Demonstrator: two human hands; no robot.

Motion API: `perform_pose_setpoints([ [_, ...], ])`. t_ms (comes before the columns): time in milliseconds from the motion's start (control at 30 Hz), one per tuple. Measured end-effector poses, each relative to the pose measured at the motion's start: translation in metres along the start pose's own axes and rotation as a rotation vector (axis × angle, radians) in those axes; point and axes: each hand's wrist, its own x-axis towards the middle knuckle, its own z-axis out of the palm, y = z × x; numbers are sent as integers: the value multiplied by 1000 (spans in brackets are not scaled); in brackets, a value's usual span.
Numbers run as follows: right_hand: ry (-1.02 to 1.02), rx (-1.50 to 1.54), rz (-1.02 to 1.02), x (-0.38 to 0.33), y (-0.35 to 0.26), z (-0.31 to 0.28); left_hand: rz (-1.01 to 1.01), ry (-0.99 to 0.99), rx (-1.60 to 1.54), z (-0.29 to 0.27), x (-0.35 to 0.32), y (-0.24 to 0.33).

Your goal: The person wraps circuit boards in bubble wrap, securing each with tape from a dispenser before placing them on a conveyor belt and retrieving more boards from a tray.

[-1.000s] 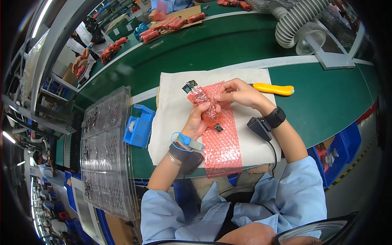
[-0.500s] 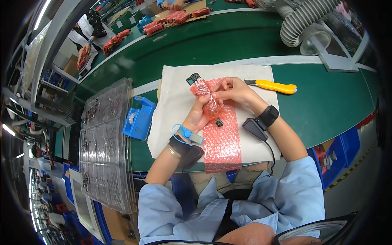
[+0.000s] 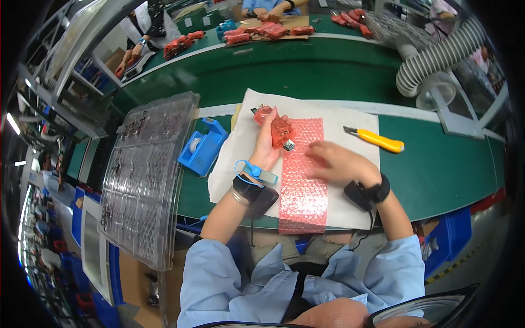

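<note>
My left hand (image 3: 266,143) is closed round a bundle (image 3: 282,131) wrapped in red bubble wrap. Small dark circuit-board ends stick out of both ends of the bundle; the rest of what is inside stays hidden. Below and to the right of it lies a long flat strip of pink-red bubble wrap (image 3: 303,183), reaching over the near table edge. My right hand (image 3: 340,164), a little blurred, hovers at the strip's right side with fingers apart and nothing in them. Both lie over a white paper sheet (image 3: 353,123). A yellow utility knife (image 3: 381,141) rests at the sheet's right edge.
Left of the paper stands a blue tape dispenser (image 3: 203,147). Beyond it is a stack of clear plastic trays (image 3: 147,164). A grey flexible hose (image 3: 432,61) hangs at the far right. Across the green bench, other people handle red-wrapped bundles (image 3: 268,31).
My right hand has let go of the bundle and moved right and down. My left hand keeps the bundle, now turned within its grip. The view has shifted slightly.
</note>
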Motion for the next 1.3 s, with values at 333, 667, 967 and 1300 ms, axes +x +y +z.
perform_pose_setpoints([
  [333, -167, -236, 139, -21, -9, 2, 47, -40, 46, 16, -23, 82],
  [667, -105, -124, 28, -18, 16, 0, 586, 30, 1526, -2, -14, 285],
  [967, -40, -142, -16, -10, 22, 1, 680, 281, 2226, -149, 179, 307],
  [1300, -65, -119, 66, -11, 20, -2, 56, 520, 2148, -176, 251, 281],
])
